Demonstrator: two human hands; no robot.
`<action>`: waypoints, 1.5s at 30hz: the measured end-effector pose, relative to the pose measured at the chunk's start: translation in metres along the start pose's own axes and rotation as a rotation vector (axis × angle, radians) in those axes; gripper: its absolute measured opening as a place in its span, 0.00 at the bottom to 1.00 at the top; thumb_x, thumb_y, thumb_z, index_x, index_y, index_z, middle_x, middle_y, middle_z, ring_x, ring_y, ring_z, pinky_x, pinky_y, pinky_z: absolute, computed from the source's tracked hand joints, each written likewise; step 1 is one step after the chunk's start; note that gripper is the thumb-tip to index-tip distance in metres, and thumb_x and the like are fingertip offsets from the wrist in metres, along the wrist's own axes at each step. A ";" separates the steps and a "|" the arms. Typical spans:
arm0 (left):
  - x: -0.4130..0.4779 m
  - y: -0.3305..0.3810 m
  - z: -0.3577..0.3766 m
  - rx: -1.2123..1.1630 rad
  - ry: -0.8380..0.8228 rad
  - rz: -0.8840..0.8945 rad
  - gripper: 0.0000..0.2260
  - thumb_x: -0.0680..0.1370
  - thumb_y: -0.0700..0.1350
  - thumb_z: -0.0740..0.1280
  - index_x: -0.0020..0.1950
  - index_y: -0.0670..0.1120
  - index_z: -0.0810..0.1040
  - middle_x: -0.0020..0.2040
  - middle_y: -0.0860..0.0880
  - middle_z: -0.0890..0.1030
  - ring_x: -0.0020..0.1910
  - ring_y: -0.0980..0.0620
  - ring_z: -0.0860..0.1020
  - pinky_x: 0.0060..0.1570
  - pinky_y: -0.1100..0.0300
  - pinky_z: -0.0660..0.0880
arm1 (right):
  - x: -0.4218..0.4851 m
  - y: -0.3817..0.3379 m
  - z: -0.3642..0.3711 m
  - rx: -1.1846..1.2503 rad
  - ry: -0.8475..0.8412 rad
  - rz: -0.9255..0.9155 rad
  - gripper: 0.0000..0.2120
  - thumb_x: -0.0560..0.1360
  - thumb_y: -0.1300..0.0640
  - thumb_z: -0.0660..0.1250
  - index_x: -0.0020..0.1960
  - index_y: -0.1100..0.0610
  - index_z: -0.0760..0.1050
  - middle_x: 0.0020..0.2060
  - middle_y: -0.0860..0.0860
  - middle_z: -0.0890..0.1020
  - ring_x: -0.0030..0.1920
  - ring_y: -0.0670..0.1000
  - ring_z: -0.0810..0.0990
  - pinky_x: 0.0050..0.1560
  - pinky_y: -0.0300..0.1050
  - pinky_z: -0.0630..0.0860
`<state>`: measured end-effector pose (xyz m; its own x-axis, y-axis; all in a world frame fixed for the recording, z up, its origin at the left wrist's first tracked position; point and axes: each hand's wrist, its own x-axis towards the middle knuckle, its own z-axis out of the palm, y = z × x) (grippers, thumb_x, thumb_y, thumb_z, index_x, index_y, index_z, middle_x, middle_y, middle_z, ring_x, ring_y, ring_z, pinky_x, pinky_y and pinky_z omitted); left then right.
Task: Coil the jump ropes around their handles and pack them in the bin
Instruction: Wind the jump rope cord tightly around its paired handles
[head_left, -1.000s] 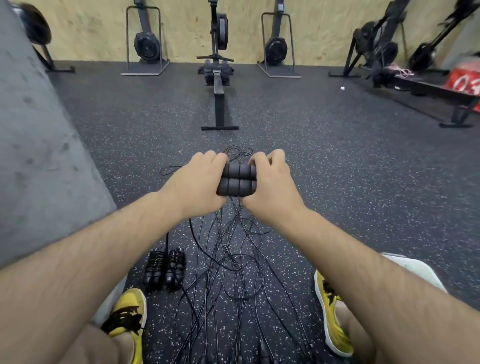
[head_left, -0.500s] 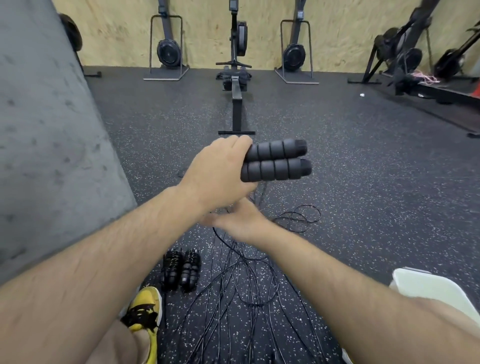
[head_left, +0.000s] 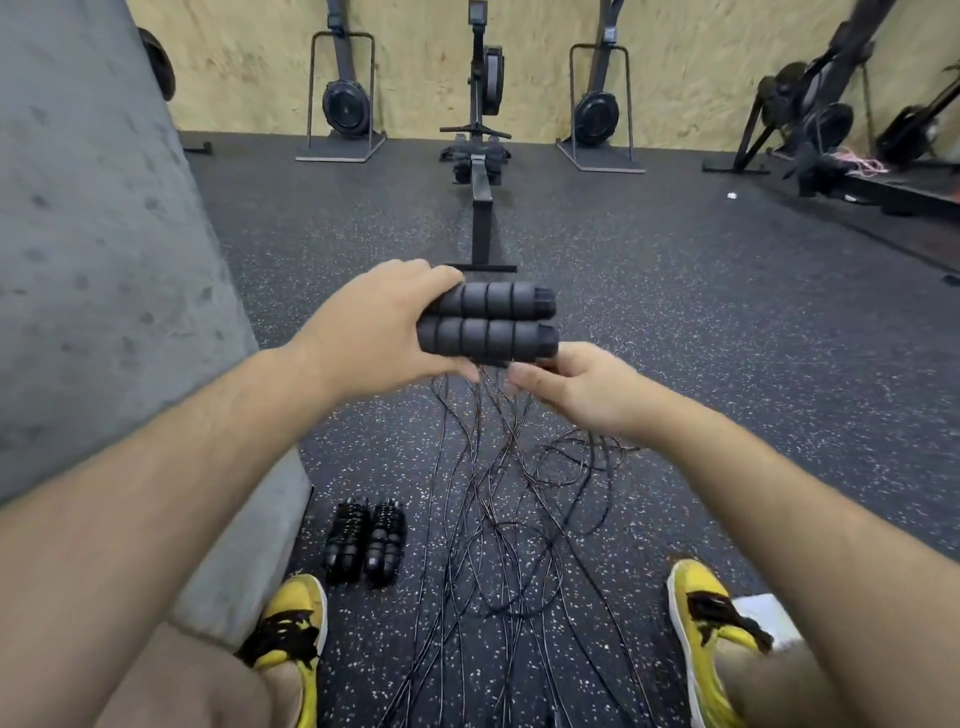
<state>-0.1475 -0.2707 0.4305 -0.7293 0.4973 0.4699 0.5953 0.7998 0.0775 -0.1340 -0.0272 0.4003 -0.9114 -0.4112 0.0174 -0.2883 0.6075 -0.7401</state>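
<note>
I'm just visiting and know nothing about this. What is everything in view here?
foam handles: two, black, side by side in the left hand
loose cords: several, black, from under the handles down to the floor between the shoes
coiled rope bundles: two, black, floor beside the left shoe
rowing machines: several, black, one mid-floor, others against the far wall
white object: one, by the right shoe, mostly hidden
floor: black, speckled
grey block: one, far left
shoes: two, yellow and black, bottom
left hand: grips the handles
right hand: at the cords below the handles, fingers blurred
</note>
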 end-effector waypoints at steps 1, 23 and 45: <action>-0.001 0.000 0.003 0.032 -0.016 0.021 0.32 0.65 0.72 0.73 0.55 0.49 0.74 0.44 0.51 0.74 0.44 0.48 0.72 0.44 0.54 0.69 | -0.005 0.004 -0.009 -0.038 0.017 0.004 0.12 0.82 0.48 0.62 0.44 0.52 0.78 0.25 0.40 0.71 0.26 0.42 0.66 0.28 0.36 0.64; 0.009 0.040 0.042 0.358 -0.015 -0.024 0.38 0.69 0.80 0.54 0.69 0.57 0.72 0.42 0.50 0.75 0.42 0.44 0.79 0.36 0.55 0.72 | -0.038 -0.006 -0.018 -0.537 0.394 -0.046 0.09 0.79 0.48 0.63 0.51 0.53 0.75 0.43 0.49 0.80 0.47 0.55 0.79 0.44 0.47 0.72; 0.006 0.059 0.035 -0.111 0.102 -0.016 0.26 0.71 0.74 0.63 0.57 0.55 0.75 0.41 0.54 0.76 0.43 0.49 0.75 0.43 0.55 0.72 | -0.020 0.021 0.009 -0.182 0.148 -0.013 0.08 0.83 0.62 0.55 0.50 0.55 0.72 0.36 0.44 0.73 0.34 0.43 0.70 0.30 0.32 0.63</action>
<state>-0.1287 -0.2091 0.4065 -0.7047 0.4432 0.5541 0.6213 0.7626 0.1801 -0.1193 -0.0126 0.3780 -0.9366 -0.3238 0.1341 -0.3361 0.7212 -0.6057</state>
